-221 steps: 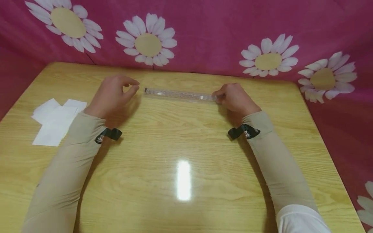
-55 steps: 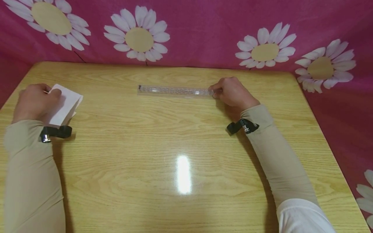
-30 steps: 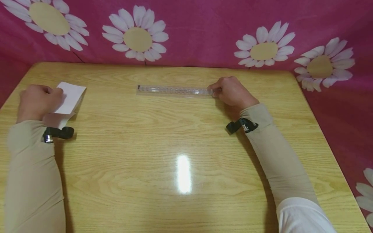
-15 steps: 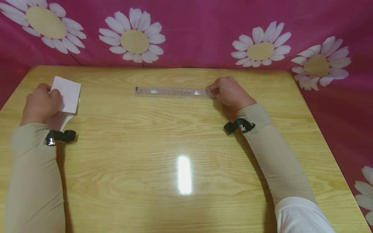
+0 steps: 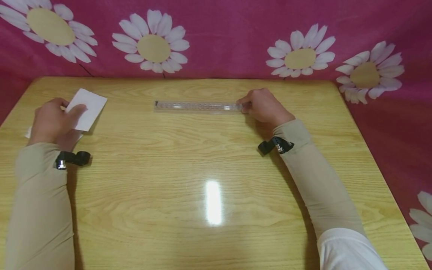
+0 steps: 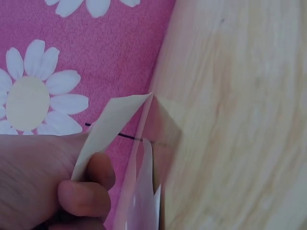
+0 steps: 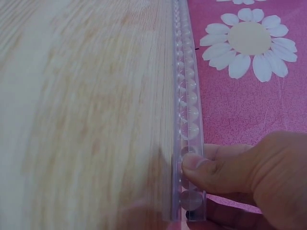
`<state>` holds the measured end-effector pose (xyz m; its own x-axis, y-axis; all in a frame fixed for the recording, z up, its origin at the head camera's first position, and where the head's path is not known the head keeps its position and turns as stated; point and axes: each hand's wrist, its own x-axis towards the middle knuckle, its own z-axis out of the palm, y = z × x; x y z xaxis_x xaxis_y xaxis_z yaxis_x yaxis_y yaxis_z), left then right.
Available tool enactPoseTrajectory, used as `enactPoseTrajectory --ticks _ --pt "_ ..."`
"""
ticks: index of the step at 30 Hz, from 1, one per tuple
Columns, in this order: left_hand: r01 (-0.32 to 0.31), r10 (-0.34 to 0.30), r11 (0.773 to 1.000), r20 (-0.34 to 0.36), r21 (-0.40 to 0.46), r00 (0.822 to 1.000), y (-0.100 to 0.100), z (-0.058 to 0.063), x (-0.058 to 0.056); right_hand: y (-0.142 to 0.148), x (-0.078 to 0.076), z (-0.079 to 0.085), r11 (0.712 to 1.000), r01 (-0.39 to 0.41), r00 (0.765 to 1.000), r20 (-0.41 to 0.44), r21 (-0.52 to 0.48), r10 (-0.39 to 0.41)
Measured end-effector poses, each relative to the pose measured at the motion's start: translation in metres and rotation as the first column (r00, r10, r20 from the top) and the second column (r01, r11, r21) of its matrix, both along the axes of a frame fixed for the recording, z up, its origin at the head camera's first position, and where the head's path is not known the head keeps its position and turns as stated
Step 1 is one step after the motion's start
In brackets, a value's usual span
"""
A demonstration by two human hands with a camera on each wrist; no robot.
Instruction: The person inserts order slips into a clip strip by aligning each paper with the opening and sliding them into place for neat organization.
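My left hand (image 5: 52, 122) pinches a small white sheet of paper (image 5: 90, 108) between thumb and fingers, tilted above the table at the left. More white paper (image 5: 72, 138) lies beneath that hand, mostly hidden by it. In the left wrist view the held paper (image 6: 109, 125) stands apart from the loose, bent sheets (image 6: 143, 199) below. My right hand (image 5: 264, 107) grips the right end of a long clear plastic case (image 5: 199, 106) on the table toward the back. Seen from the right wrist, this case (image 7: 190, 103) holds a row of clear round pieces, with the thumb pressed on its side.
The wooden table (image 5: 168, 161) runs back to a pink cloth (image 5: 229, 37) printed with white daisies. A bright light reflection falls on the tabletop near the middle. Both wrists wear black straps.
Earlier my left hand was empty beside the case's left end, and the papers lay flat. It has gone left and raised one sheet from the pile. My right hand keeps its hold.
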<state>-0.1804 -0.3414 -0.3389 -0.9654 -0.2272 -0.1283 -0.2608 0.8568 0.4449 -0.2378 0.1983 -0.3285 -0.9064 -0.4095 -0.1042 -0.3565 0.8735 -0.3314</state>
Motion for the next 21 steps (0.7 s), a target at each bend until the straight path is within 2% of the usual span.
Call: enactPoseTrajectory --ticks 8,15,18,21 --pt "0.036 -0.036 0.999 -0.005 0.003 0.999 0.012 0.002 -0.004 0.001 0.001 0.001 1.0 -0.003 1.0 0.003 -0.004 0.004" --pt "0.013 -0.018 0.996 0.053 0.089 0.998 0.024 0.0 -0.006 0.0 0.001 0.002 1.0 -0.021 1.0 0.001 -0.004 0.021" --pt "0.028 -0.031 0.994 0.029 0.102 0.999 0.031 -0.001 -0.007 0.0 0.001 0.001 1.0 -0.019 1.0 0.003 -0.011 0.019" --pt "0.06 -0.059 0.995 -0.014 0.076 0.998 0.039 -0.001 -0.009 0.001 0.001 0.001 1.0 -0.007 1.0 0.015 -0.012 0.007"
